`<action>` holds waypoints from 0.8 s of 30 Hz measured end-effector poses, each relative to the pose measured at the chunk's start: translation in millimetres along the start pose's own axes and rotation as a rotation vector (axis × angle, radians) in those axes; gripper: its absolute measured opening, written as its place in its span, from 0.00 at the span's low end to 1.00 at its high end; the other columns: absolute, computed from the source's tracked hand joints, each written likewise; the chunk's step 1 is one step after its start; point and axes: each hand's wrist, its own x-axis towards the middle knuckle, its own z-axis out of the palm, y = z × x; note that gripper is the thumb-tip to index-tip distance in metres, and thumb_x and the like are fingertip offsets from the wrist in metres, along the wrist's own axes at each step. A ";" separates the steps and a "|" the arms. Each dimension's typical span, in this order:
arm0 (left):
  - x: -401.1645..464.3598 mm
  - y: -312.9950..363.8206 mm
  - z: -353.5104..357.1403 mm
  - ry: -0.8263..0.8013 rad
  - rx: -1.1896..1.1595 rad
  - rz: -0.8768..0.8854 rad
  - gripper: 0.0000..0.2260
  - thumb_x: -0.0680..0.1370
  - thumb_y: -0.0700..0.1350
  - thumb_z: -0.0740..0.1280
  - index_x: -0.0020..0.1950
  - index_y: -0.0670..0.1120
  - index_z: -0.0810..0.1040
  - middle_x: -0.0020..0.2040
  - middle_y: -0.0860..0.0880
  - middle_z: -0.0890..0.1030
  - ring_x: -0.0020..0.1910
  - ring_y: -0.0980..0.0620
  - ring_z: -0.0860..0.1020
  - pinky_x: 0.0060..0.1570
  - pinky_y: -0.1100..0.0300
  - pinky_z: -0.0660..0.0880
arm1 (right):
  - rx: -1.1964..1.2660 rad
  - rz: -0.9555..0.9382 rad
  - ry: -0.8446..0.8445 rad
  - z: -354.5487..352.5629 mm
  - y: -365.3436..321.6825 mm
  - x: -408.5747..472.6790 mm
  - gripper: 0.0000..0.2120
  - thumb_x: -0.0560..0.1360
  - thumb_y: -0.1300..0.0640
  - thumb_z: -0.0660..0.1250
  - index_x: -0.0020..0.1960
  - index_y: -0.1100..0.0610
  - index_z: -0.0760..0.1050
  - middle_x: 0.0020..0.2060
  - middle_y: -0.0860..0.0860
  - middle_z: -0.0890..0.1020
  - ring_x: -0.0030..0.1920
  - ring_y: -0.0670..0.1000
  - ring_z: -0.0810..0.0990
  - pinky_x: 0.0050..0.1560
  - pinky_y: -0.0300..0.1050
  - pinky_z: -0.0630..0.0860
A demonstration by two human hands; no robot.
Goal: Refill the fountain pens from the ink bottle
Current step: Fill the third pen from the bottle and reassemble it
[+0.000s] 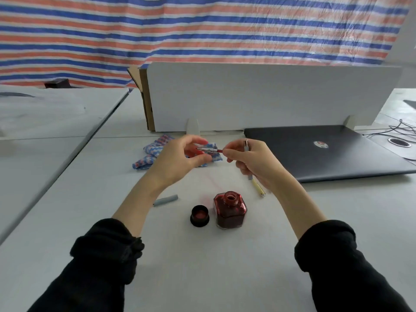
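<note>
- Fingers of right hand (249, 161) pinch pen converter (210, 150) held level, plus a grey pen part (246, 147); left hand (180, 157) fingers curled loosely at its tip.
- Ink bottle (230, 210) open on counter (94, 176), cap (199, 215) just beside.
- Keep it level, wipe w/ cloth (150, 154) so no drips.

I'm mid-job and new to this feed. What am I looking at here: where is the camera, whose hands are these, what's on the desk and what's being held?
There is no machine: one head-worn camera looks down at a person's bare hands. The right hand pinches a thin pen part and also holds a grey pen. The left hand hovers at the part's tip, fingers curled; contact is unclear. On the table stand an open ink bottle and its cap. Also there: a grey pen cap, a yellow pen, a cloth and a closed laptop.
</note>
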 end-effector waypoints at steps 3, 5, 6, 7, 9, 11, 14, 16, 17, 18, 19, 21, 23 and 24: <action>-13.6 13.2 -0.9 0.099 -0.064 0.022 0.06 0.71 0.44 0.70 0.47 0.47 0.78 0.40 0.55 0.80 0.41 0.60 0.78 0.39 0.74 0.74 | 0.006 -0.038 -0.014 3.5 -9.4 -15.3 0.02 0.73 0.60 0.68 0.44 0.59 0.79 0.32 0.53 0.78 0.26 0.46 0.67 0.26 0.40 0.64; -22.4 20.8 -4.3 0.151 -0.060 0.019 0.04 0.72 0.43 0.70 0.45 0.48 0.78 0.39 0.56 0.79 0.40 0.61 0.78 0.38 0.75 0.73 | 0.078 -0.045 -0.012 4.9 -15.0 -25.7 0.05 0.74 0.59 0.67 0.42 0.59 0.79 0.34 0.55 0.78 0.27 0.47 0.66 0.26 0.39 0.62; -25.8 23.5 -6.4 0.172 -0.062 0.015 0.04 0.72 0.43 0.70 0.45 0.48 0.77 0.39 0.57 0.78 0.40 0.62 0.77 0.38 0.75 0.73 | 0.134 -0.047 0.008 5.0 -16.8 -29.4 0.07 0.75 0.59 0.65 0.41 0.60 0.79 0.35 0.56 0.78 0.28 0.46 0.65 0.25 0.38 0.62; -29.1 25.9 -8.8 0.191 -0.069 0.011 0.04 0.72 0.43 0.70 0.45 0.47 0.77 0.39 0.58 0.78 0.40 0.62 0.77 0.37 0.76 0.73 | 0.202 -0.046 0.046 4.4 -19.2 -32.9 0.09 0.76 0.59 0.63 0.42 0.60 0.79 0.37 0.56 0.79 0.28 0.46 0.65 0.24 0.37 0.62; -35.4 29.6 -13.3 0.225 -0.074 0.005 0.05 0.72 0.43 0.70 0.45 0.47 0.77 0.40 0.55 0.79 0.41 0.60 0.78 0.36 0.76 0.73 | 0.399 -0.036 0.139 1.1 -23.4 -38.6 0.13 0.79 0.58 0.58 0.41 0.61 0.77 0.37 0.55 0.80 0.29 0.46 0.67 0.22 0.35 0.63; -40.0 31.5 -15.5 0.246 -0.068 0.002 0.05 0.72 0.43 0.70 0.46 0.46 0.77 0.44 0.51 0.80 0.43 0.57 0.78 0.36 0.75 0.74 | 0.725 0.032 0.208 -4.2 -26.2 -41.3 0.17 0.80 0.56 0.55 0.39 0.63 0.75 0.35 0.56 0.79 0.30 0.48 0.71 0.24 0.36 0.68; -45.0 34.7 -16.2 0.253 -0.068 0.005 0.06 0.71 0.43 0.70 0.46 0.45 0.77 0.45 0.49 0.80 0.46 0.55 0.78 0.38 0.71 0.76 | 1.102 0.193 0.264 -11.8 -25.8 -41.4 0.20 0.80 0.50 0.53 0.38 0.61 0.72 0.36 0.56 0.80 0.35 0.50 0.75 0.34 0.41 0.74; -46.9 36.4 -15.6 0.252 -0.059 0.012 0.06 0.71 0.43 0.70 0.47 0.44 0.77 0.45 0.49 0.80 0.44 0.56 0.78 0.38 0.72 0.76 | 1.066 0.240 0.288 -12.0 -23.8 -42.6 0.19 0.80 0.47 0.52 0.39 0.58 0.70 0.38 0.54 0.80 0.36 0.49 0.74 0.36 0.42 0.69; -47.2 37.1 -15.1 0.251 -0.053 0.017 0.06 0.71 0.43 0.70 0.47 0.44 0.77 0.44 0.50 0.80 0.42 0.57 0.78 0.37 0.74 0.75 | 1.035 0.252 0.299 -11.0 -22.6 -42.4 0.19 0.80 0.46 0.51 0.39 0.56 0.70 0.37 0.52 0.80 0.33 0.49 0.73 0.33 0.41 0.66; -47.9 37.7 -14.9 0.249 -0.049 0.023 0.06 0.71 0.42 0.70 0.46 0.45 0.77 0.44 0.50 0.79 0.40 0.59 0.77 0.37 0.75 0.74 | 1.032 0.260 0.306 -9.8 -21.4 -41.8 0.20 0.80 0.45 0.51 0.38 0.56 0.69 0.35 0.52 0.79 0.28 0.48 0.71 0.30 0.40 0.63; -48.5 38.4 -14.6 0.247 -0.045 0.027 0.06 0.71 0.42 0.70 0.46 0.45 0.77 0.44 0.51 0.79 0.39 0.61 0.76 0.36 0.76 0.73 | 1.062 0.260 0.308 -8.5 -21.3 -42.3 0.20 0.80 0.45 0.50 0.37 0.56 0.68 0.33 0.52 0.77 0.23 0.48 0.69 0.27 0.38 0.62; -49.5 39.8 -14.5 0.241 -0.045 0.033 0.06 0.72 0.42 0.70 0.46 0.45 0.77 0.44 0.51 0.79 0.39 0.63 0.76 0.35 0.78 0.73 | 1.134 0.240 0.294 -6.6 -22.2 -42.0 0.21 0.80 0.45 0.50 0.35 0.57 0.67 0.31 0.52 0.74 0.18 0.47 0.66 0.22 0.34 0.60; -50.1 41.1 -15.0 0.235 -0.057 0.035 0.05 0.71 0.42 0.70 0.46 0.46 0.76 0.44 0.51 0.79 0.39 0.63 0.76 0.35 0.78 0.73 | 1.159 0.218 0.278 -5.2 -22.8 -41.2 0.22 0.80 0.45 0.51 0.34 0.57 0.67 0.31 0.53 0.73 0.17 0.47 0.66 0.20 0.33 0.61; -50.3 41.8 -15.4 0.234 -0.065 0.035 0.05 0.71 0.42 0.70 0.46 0.46 0.76 0.44 0.51 0.79 0.39 0.63 0.76 0.35 0.77 0.73 | 1.158 0.212 0.270 -4.4 -22.6 -41.1 0.22 0.80 0.45 0.51 0.34 0.57 0.67 0.31 0.53 0.73 0.17 0.47 0.66 0.20 0.33 0.61</action>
